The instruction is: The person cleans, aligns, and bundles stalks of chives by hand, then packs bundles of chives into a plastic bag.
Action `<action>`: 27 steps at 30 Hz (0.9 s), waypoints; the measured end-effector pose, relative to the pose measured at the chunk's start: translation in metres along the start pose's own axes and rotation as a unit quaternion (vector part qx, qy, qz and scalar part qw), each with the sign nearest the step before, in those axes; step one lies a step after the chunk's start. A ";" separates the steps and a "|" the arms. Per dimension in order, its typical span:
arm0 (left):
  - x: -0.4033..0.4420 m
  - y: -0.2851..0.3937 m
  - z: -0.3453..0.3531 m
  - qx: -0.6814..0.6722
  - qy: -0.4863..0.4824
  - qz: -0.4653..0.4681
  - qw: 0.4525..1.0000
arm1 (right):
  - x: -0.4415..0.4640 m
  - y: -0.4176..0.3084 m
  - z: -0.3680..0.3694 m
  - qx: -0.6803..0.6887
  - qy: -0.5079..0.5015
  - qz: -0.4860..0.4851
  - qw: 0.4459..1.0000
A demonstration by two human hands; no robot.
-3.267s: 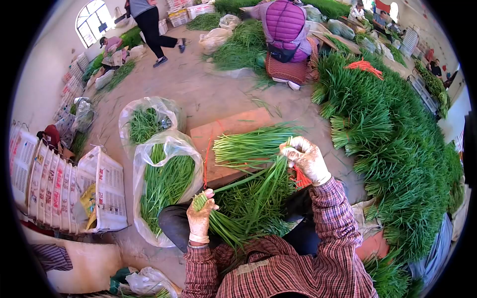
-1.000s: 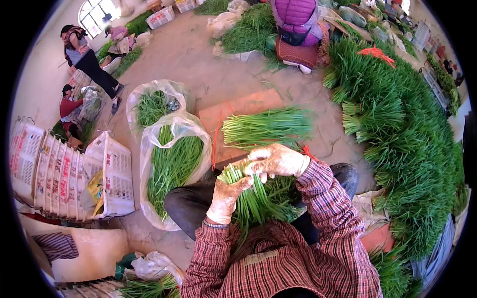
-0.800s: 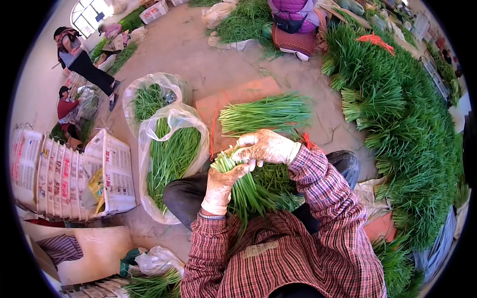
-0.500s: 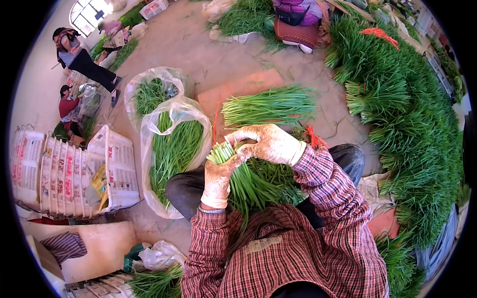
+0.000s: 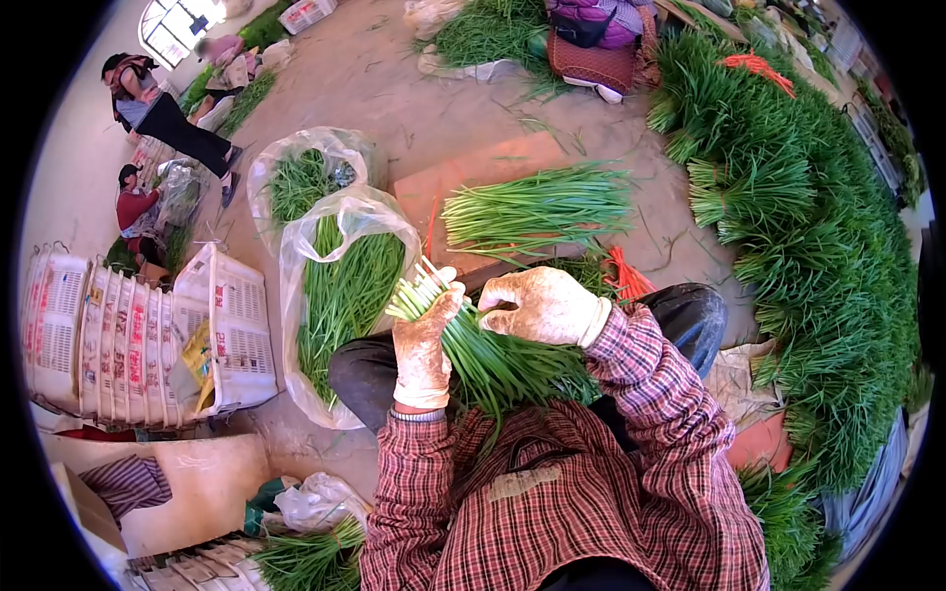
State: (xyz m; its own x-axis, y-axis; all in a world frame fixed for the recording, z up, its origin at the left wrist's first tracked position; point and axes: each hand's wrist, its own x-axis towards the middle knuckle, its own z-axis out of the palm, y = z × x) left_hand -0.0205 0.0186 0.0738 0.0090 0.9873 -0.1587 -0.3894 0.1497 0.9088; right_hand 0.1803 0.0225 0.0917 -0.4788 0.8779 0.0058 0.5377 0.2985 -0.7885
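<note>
My left hand, in a stained whitish glove, is closed around a bunch of garlic chives. Pale stem ends stick out past the thumb, and the green leaves trail right across my lap. Just right of it, my right hand, gloved too, is curled with thumb and forefinger together over the leaves. Whatever is between those fingers is too small or hidden to tell. Beyond both hands, a flat pile of chives lies on a reddish-brown board. Orange ties sit by my right wrist.
Clear plastic bags of chives stand at left, beside nested white crates. A long bank of bundled chives lines the right side. Other people sit or stand at far left, including a standing person; another sits at the top.
My right hand has moved right, away from the stem ends. My left hand has shifted slightly left and up with the bunch, whose leaves now fan out more to the right.
</note>
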 end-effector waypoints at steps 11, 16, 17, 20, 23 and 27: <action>-0.010 0.008 -0.007 0.017 -0.092 0.004 0.996 | 0.004 -0.010 -0.010 0.412 0.021 0.023 0.911; -0.005 0.007 -0.015 0.046 -0.057 0.035 0.997 | -0.005 -0.009 -0.035 0.438 0.120 0.021 0.890; -0.002 0.010 -0.022 0.029 -0.028 0.049 0.998 | -0.008 -0.008 -0.040 0.442 0.142 0.013 0.886; 0.009 0.027 -0.044 -0.060 0.026 0.043 0.997 | -0.021 0.007 -0.054 0.441 0.210 -0.002 0.873; 0.013 0.036 -0.064 -0.163 0.029 0.045 0.985 | -0.037 0.032 -0.058 0.399 0.213 0.031 0.891; 0.007 0.036 -0.079 -0.212 -0.044 0.110 0.970 | -0.055 0.064 -0.019 -0.162 0.098 0.085 0.978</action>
State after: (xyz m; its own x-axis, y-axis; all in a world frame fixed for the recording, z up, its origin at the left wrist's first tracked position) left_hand -0.1068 0.0270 0.0748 -0.0457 0.9964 0.0713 -0.7350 -0.0819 0.6731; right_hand 0.2548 0.0003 0.0524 -0.2391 0.9704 0.0341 0.8046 0.2176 -0.5524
